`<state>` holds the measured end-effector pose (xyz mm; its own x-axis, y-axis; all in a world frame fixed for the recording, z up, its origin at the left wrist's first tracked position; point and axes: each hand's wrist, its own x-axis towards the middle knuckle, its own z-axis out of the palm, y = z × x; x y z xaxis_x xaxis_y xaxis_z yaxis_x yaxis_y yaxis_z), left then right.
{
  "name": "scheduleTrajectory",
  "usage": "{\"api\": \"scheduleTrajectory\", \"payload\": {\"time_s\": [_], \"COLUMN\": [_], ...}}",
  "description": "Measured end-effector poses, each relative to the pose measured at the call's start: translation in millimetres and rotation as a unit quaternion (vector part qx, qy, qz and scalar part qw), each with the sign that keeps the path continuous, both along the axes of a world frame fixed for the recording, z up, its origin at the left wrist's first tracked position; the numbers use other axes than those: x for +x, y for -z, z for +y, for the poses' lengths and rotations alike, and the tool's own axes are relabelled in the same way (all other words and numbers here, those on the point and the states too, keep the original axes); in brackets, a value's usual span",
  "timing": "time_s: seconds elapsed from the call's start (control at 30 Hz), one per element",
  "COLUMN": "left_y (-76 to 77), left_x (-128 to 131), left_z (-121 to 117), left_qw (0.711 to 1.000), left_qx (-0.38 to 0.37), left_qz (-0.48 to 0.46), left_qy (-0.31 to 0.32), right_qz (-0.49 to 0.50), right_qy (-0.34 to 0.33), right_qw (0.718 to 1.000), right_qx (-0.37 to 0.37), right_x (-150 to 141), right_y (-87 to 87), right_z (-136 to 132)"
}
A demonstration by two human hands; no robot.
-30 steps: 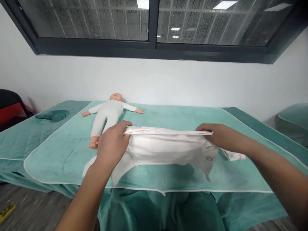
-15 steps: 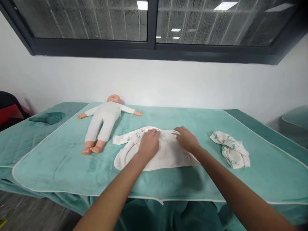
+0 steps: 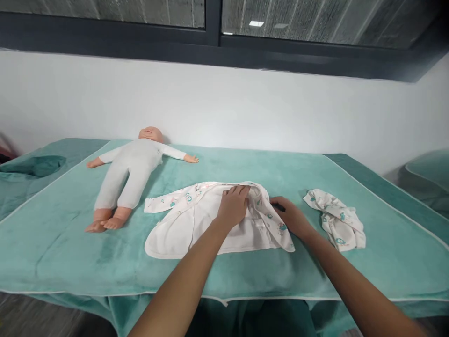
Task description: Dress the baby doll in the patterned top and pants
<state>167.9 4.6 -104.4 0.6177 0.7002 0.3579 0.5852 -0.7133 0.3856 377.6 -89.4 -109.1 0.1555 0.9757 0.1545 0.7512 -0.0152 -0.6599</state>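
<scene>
A white long-sleeved baby top (image 3: pixel 206 222) with a small green and coral print lies spread open in front of me, its plain inside facing up. My left hand (image 3: pixel 234 204) is on the right part of this top, just below the collar, with bent fingers pressed into the cloth. At the top's right edge is my right hand (image 3: pixel 290 216), fingers curved and thumb apart, a dark gap between them. Its fingertips are close to the cloth edge; whether they touch it is unclear. The left sleeve is stretched out; the right sleeve does not show.
A baby doll (image 3: pixel 131 164) in a white bodysuit lies on its back at the left. A crumpled printed baby garment (image 3: pixel 338 220) lies to the right. Green padded mat (image 3: pixel 87 267) covers the table. A white wall (image 3: pixel 210 107) and dark window frame (image 3: pixel 168 44) stand behind.
The top's right front panel now lies out to the right, print showing. My left hand has moved right across the cloth, and my right hand has shifted off the collar to the right edge.
</scene>
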Motion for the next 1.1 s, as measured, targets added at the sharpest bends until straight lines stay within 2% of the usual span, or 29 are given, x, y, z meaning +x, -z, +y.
{"api": "scheduleTrajectory", "payload": {"time_s": [0.13, 0.3, 0.37, 0.47, 0.53, 0.6, 0.67, 0.73, 0.87, 0.97, 1.1], "left_y": [4.3, 6.8, 7.7, 9.0, 9.5, 9.7, 9.8, 9.9, 9.5, 8.5, 6.9], "left_x": [-5.6, -7.4, -6.3, -5.3, -5.2, -5.2, -5.0, -4.6, -4.0, -4.1, -4.6], "left_z": [5.3, 7.8, 6.8, 5.6, 5.3, 5.1, 5.0, 4.9, 4.3, 3.7, 3.2], "left_qw": [0.999, 0.999, 0.999, 0.999, 0.999, 1.0, 1.0, 1.0, 1.0, 1.0, 1.0], "left_qx": [-0.027, -0.024, -0.021, -0.019, -0.016, -0.013, -0.012, -0.012, -0.011, -0.014, -0.019], "left_qz": [-0.016, -0.024, -0.034, -0.039, -0.034, -0.028, -0.02, -0.015, -0.015, -0.018, -0.023], "left_qy": [0.009, 0.006, -0.001, -0.006, -0.004, -0.002, -0.001, 0.001, -0.003, -0.005, -0.003], "right_qz": [0.076, 0.047, 0.071, 0.205, 0.286, 0.307, 0.282, 0.242, 0.06, -0.065, -0.135], "right_qy": [0.02, -0.003, 0.011, 0.065, 0.088, 0.113, 0.142, 0.144, 0.119, 0.134, 0.174], "right_qw": [0.997, 0.996, 0.995, 0.974, 0.95, 0.942, 0.948, 0.959, 0.989, 0.983, 0.966], "right_qx": [-0.023, -0.073, -0.073, -0.077, -0.088, -0.074, -0.044, -0.032, -0.059, -0.111, -0.133], "right_x": [-15.3, -20.5, -12.4, 10.4, 26.1, 36.9, 41.0, 39.9, 36.1, 38.7, 42.5], "right_y": [-3.0, -13.1, -21.1, -30.7, -32.4, -29.7, -24.3, -18.7, -14.1, -16.5, -21.5], "right_z": [6.9, 10.2, 10.3, 10.3, 9.9, 8.8, 7.2, 5.5, 0.7, -7.2, -23.8]}}
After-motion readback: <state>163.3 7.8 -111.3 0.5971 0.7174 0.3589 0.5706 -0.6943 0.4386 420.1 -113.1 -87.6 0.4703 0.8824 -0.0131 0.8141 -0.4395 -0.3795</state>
